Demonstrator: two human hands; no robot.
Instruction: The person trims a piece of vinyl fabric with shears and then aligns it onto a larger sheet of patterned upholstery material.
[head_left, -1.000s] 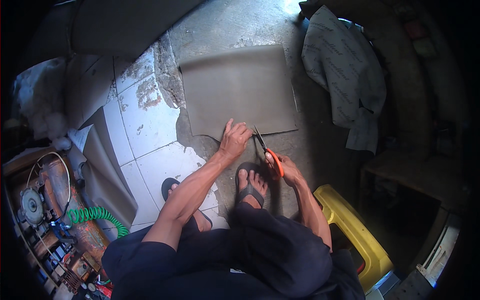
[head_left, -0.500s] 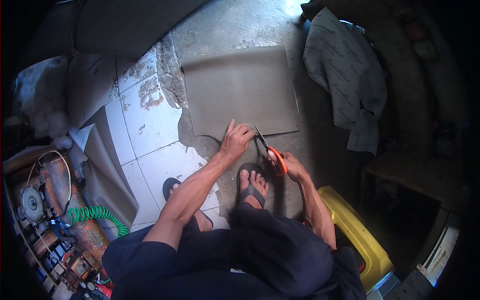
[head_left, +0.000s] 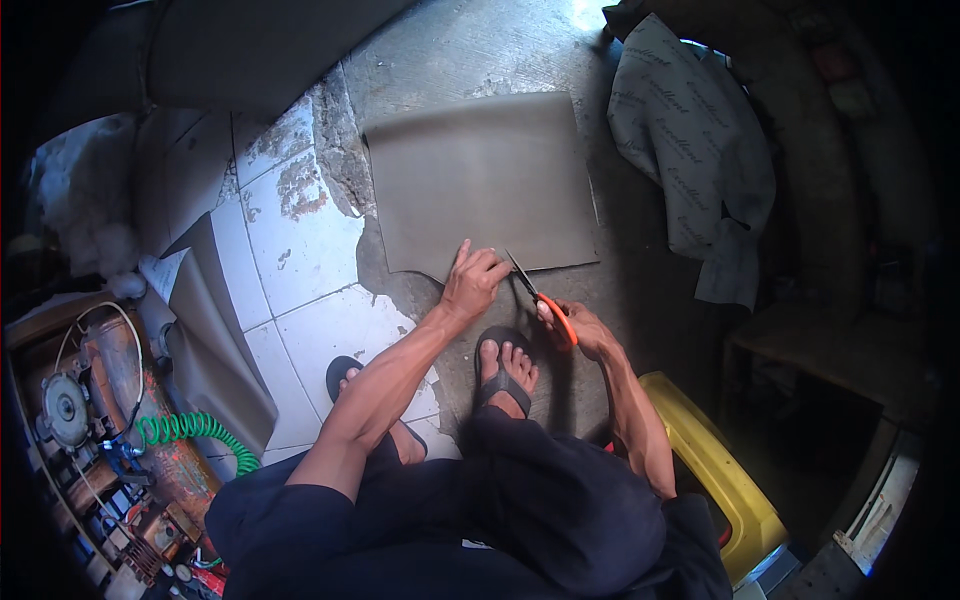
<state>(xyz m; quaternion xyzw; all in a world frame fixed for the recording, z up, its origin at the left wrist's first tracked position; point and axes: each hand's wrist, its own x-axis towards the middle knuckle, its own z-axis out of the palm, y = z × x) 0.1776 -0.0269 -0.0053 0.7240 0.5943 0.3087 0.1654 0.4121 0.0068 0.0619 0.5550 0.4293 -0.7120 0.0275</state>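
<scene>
A grey-brown sheet of upholstery material [head_left: 480,180], roughly rectangular, lies on the concrete in front of me. My left hand [head_left: 474,285] is closed on its near edge, with one finger stretched over the top surface. Orange-handled scissors [head_left: 557,318] are in my right hand [head_left: 585,331], whose fingers wrap round the handles. Their dark blades point up and left, with the tips at the near edge just right of my left fingers. How far the blades are apart is hard to make out.
White broken tiles [head_left: 300,240] cover the floor at left, with a folded brown sheet [head_left: 215,330] on them. A compressor [head_left: 140,400] with a green coiled hose [head_left: 195,430] stands lower left. Printed grey fabric [head_left: 690,160] hangs at right, and a yellow plastic stool [head_left: 715,480] is beside my right arm.
My right hand and the scissors' handles have shifted very slightly to the right. The sheet and my left hand look nearly the same.
</scene>
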